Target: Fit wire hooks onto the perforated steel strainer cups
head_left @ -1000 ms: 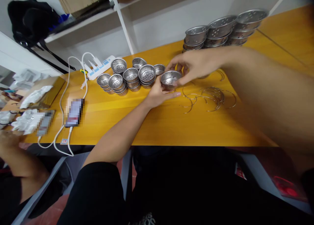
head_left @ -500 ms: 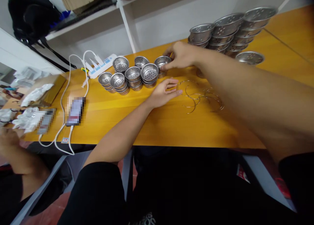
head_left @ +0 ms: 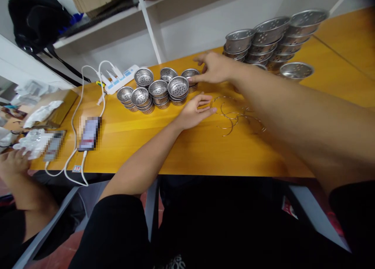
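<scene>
My right hand reaches across the yellow table with its fingers spread, fingertips touching a small perforated metal cup at the right end of a cluster of stacked small cups. It holds nothing. My left hand lies flat and open on the table just in front of the cluster, beside a pile of thin wire rings.
Stacks of larger perforated metal bowls stand at the back right, one single bowl beside them. A white power strip with cables, a phone and white bags lie at left, where another person's hand rests.
My right hand carried a small cup from in front of me to the cluster, set it down and opened. My left hand let go of the cup and now lies flat.
</scene>
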Demonstrator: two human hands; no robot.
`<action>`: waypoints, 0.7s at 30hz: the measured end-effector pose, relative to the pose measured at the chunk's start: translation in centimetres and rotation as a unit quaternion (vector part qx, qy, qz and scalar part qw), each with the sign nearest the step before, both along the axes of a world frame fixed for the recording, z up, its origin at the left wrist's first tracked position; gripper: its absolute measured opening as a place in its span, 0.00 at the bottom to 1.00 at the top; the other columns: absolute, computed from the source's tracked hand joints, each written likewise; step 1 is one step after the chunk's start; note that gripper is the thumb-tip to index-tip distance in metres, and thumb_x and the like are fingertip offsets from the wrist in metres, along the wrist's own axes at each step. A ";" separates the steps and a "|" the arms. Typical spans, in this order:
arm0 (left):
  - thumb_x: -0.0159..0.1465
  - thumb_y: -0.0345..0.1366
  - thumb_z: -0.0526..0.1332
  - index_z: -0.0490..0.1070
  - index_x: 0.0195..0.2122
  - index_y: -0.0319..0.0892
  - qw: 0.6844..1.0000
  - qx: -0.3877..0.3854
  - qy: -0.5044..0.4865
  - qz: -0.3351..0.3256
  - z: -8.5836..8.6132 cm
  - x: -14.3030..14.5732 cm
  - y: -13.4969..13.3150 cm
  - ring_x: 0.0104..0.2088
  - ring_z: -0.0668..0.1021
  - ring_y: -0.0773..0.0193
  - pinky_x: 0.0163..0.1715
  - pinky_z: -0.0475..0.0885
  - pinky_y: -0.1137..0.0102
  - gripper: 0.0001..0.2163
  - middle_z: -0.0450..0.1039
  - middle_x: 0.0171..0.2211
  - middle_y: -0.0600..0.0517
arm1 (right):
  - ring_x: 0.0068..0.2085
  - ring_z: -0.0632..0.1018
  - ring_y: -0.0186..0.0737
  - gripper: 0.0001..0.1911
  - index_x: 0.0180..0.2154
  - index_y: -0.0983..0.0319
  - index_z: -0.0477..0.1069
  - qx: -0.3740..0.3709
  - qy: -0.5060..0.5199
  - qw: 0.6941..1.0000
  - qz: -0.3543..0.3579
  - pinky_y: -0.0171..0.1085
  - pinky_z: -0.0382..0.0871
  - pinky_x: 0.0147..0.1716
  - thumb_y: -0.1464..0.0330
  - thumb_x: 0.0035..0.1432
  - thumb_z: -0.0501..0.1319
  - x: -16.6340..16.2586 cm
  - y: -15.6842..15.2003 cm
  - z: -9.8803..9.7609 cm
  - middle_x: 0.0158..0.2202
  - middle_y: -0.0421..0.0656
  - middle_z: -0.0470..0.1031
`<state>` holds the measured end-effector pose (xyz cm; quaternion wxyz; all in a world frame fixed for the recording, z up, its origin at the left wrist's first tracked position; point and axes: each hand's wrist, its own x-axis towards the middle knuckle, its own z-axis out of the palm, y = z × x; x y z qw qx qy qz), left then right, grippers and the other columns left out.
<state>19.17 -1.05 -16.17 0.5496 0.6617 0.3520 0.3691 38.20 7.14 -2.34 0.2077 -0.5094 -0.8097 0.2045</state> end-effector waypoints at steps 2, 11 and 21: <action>0.68 0.49 0.87 0.79 0.68 0.43 1.000 -0.002 0.002 0.001 0.2 0.0 -0.2 0.87 0.78 0.34 0.89 0.79 0.34 0.33 0.63 0.92 0.30 | 0.63 0.89 0.57 0.35 0.81 0.66 0.80 0.028 0.027 0.999 -0.025 0.56 0.83 0.72 0.57 0.85 0.80 1.3 -1.6 1.2 0.81 0.63 0.83; 0.65 0.51 0.89 0.80 0.67 0.44 1.000 -0.001 0.009 0.011 0.9 0.0 -0.3 0.85 0.81 0.34 0.86 0.83 0.36 0.35 0.68 0.90 0.32 | 0.50 0.94 0.57 0.03 0.51 0.52 0.92 0.074 -0.141 0.977 -0.140 0.54 0.82 0.47 0.62 0.82 0.78 11.7 -7.3 1.7 0.52 0.53 0.97; 0.70 0.52 0.86 0.79 0.68 0.44 0.999 0.018 0.026 -0.007 0.9 -0.4 -0.2 0.83 0.82 0.36 0.85 0.83 0.37 0.33 0.63 0.92 0.31 | 0.46 0.89 0.56 0.06 0.48 0.54 0.95 0.013 -0.217 0.969 -0.117 0.54 0.76 0.48 0.66 0.74 0.87 13.5 -6.1 -3.0 0.47 0.58 0.95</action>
